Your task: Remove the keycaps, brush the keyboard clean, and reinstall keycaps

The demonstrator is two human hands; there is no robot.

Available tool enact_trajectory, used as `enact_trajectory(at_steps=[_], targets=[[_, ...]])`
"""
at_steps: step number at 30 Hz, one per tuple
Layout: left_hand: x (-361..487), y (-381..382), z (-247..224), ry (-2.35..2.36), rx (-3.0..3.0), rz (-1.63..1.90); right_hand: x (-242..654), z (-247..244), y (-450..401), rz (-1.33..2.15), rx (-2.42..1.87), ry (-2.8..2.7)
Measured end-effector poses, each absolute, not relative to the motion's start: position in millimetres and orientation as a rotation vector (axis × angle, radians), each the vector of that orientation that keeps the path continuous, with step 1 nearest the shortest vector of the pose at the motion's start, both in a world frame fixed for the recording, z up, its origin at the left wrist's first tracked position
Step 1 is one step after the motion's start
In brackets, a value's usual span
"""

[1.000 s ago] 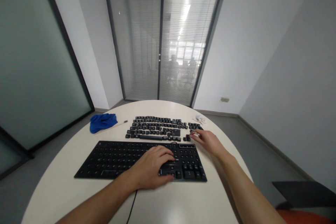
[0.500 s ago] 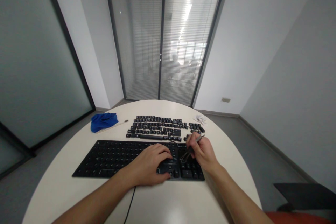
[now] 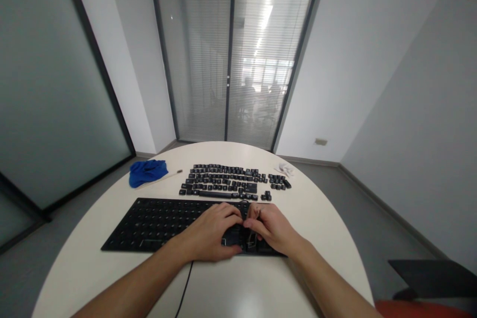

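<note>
A black keyboard [image 3: 160,226] lies on the round table, most of its left part bare of keycaps. My left hand [image 3: 214,231] rests on its right half, fingers apart and thumb near the front edge. Close beside it, my right hand [image 3: 266,226] is closed around a thin wire tool [image 3: 252,241], whose looped end points down at the keys near the number pad. The fingers partly hide the tool. Beyond the keyboard, loose black keycaps [image 3: 216,194] lie in rows, with smaller groups [image 3: 278,181] at the right.
A blue cloth [image 3: 147,173] and a thin brush [image 3: 169,177] lie at the table's far left. Some crumpled white material [image 3: 285,169] is at the far right. A cable [image 3: 184,290] runs off the front of the white table [image 3: 231,290]. A dark chair [image 3: 436,276] stands at the right.
My right hand has moved left and down with the wire tool, close to my left hand. The small keycap group it covered now shows. My left hand has hardly moved.
</note>
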State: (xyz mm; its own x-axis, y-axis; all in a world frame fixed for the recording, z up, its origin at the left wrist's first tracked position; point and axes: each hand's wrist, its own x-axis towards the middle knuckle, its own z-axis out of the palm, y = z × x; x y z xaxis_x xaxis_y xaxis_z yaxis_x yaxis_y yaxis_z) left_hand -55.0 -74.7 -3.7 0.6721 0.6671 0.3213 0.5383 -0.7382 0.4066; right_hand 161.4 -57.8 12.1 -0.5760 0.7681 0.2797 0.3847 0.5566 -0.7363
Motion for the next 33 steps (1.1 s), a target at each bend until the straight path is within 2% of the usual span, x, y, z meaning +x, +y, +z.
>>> enact_trajectory(at_steps=[7,13,22,29,33], targets=[[-56.3,-73.6,-4.8,0.974,2.619,0.648,159.5,15.8,-56.8,0.737,-1.035,-2.159],[-55.7,-73.4,-6.4,0.978,2.624,0.639,161.8,11.9,-54.4,0.872,-1.072,-2.130],[-55.2,-73.5,-6.8,0.962,2.625,0.652,163.5,16.1,-55.2,0.818,-0.703,-2.303],[-55.8,-73.9,-6.7,0.938,2.644,0.680,181.1,8.6,-40.7,1.266,-0.834,-2.054],[-56.3,-73.6,-5.7,0.927,2.648,0.663,191.4,6.3,-33.1,1.387,-0.881,-2.057]])
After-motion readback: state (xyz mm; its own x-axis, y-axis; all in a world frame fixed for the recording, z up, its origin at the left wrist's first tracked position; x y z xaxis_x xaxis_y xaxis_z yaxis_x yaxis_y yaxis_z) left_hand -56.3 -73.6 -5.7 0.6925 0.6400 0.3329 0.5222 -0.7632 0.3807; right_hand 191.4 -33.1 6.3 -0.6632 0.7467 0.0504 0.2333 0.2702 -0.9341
